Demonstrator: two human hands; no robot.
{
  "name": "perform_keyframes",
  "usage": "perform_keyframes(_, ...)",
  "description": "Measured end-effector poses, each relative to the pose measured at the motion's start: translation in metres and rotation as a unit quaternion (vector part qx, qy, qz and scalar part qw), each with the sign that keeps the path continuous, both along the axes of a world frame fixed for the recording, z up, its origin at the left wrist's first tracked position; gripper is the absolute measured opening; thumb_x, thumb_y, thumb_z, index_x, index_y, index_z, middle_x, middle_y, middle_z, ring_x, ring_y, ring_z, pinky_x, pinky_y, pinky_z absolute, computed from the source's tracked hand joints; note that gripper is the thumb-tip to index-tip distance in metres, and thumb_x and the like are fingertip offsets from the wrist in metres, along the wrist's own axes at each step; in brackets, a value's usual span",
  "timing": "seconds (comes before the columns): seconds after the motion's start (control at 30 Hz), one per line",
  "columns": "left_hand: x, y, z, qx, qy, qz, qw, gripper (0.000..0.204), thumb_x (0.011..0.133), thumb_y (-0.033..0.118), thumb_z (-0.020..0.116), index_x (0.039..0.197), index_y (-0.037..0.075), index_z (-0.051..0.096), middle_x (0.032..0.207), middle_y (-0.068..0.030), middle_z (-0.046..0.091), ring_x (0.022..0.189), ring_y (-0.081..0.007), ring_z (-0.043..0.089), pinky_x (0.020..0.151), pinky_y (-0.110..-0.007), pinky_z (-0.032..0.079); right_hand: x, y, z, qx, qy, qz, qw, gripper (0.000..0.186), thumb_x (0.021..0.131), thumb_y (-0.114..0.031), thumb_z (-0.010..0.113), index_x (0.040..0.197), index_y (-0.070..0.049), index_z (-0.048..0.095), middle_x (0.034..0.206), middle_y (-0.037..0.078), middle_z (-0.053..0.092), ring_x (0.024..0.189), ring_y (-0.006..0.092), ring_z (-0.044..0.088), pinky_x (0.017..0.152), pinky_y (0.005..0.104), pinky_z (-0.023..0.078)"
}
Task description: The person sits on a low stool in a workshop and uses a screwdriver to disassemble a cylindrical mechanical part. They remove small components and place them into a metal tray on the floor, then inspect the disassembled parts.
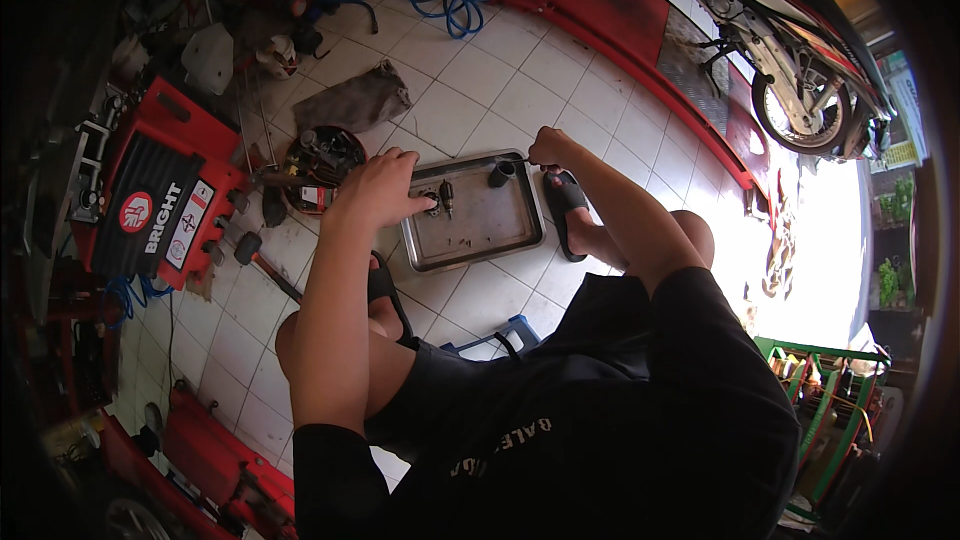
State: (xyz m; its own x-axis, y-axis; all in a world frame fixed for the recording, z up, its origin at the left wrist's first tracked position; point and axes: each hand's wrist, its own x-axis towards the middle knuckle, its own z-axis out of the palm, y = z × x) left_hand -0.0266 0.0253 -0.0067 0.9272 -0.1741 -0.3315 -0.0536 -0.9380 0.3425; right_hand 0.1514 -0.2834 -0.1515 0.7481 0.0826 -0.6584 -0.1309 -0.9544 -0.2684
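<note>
A shallow rectangular metal tray [490, 262] lies on the floor between my feet. My left hand [375, 188] is over its left edge, fingers and thumb apart, the thumb close to a small metal part [432, 204]; whether it touches the part I cannot tell. Beside that part sits a slim dark metal piece [447, 198]. A dark hollow cylinder [502, 174] occupies the tray's far right corner. Just outside that corner, my right hand [552, 148] is closed around a thin dark rod-like thing [519, 162], mostly hidden by the fingers. Small bits [460, 241] are scattered on the tray's bottom.
Left of the tray are a round container [335, 152] of parts, a hammer [250, 248] and a red-and-black machine [150, 200]. A dark cloth [352, 98] lies beyond. A red lift platform [600, 15] and a motorcycle [790, 60] are at the far right.
</note>
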Motion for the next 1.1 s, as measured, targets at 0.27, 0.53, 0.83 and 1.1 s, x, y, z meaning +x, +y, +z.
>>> perform_keyframes(0.27, -0.003, 0.002, 0.001, -0.009, -0.016, -0.008, 1.0, 0.067, 0.083, 0.041, 0.083, 0.132, 0.002, 0.058, 0.139, -0.0158, 0.06, 0.127, -0.0337, 0.061, 0.105, -0.045, 0.053, -0.021, -0.01, -0.006, -0.001, 0.018, -0.007, 1.0, 0.022, 0.087, -0.01, 0.059, 0.074, 0.006, 0.068, 0.06, 0.015, 0.063, 0.048, 0.0259, 0.061, 0.048, 0.0425, 0.054)
perform_keyframes(0.53, -0.002, -0.002, 0.003, -0.004, -0.007, -0.002, 1.0, 0.066, 0.084, 0.041, 0.082, 0.132, 0.002, 0.058, 0.138, -0.0156, 0.06, 0.128, -0.0332, 0.06, 0.105, -0.045, 0.053, -0.033, -0.004, 0.008, -0.022, -0.012, 0.04, 0.999, 0.021, 0.087, -0.01, 0.06, 0.086, 0.009, 0.071, 0.074, 0.019, 0.071, 0.058, 0.0285, 0.071, 0.052, 0.0395, 0.058)
perform_keyframes(0.83, 0.0, -0.003, 0.001, -0.002, 0.0, -0.007, 1.0, 0.066, 0.084, 0.042, 0.082, 0.132, 0.003, 0.057, 0.14, -0.0152, 0.059, 0.129, -0.0325, 0.059, 0.106, -0.045, 0.052, -0.032, -0.011, 0.009, -0.026, -0.007, 0.047, 0.999, 0.027, 0.087, -0.012, 0.061, 0.093, 0.012, 0.071, 0.077, 0.023, 0.072, 0.062, 0.0303, 0.073, 0.055, 0.0395, 0.06)
perform_keyframes(1.1, -0.001, -0.002, 0.0, 0.0, 0.001, -0.006, 1.0, 0.068, 0.084, 0.042, 0.082, 0.133, 0.003, 0.057, 0.14, -0.0148, 0.059, 0.129, -0.0324, 0.059, 0.107, -0.045, 0.051, -0.044, -0.01, 0.005, -0.01, -0.025, 0.053, 0.998, 0.028, 0.085, -0.015, 0.063, 0.089, 0.012, 0.07, 0.071, 0.021, 0.071, 0.06, 0.0287, 0.073, 0.053, 0.0394, 0.058)
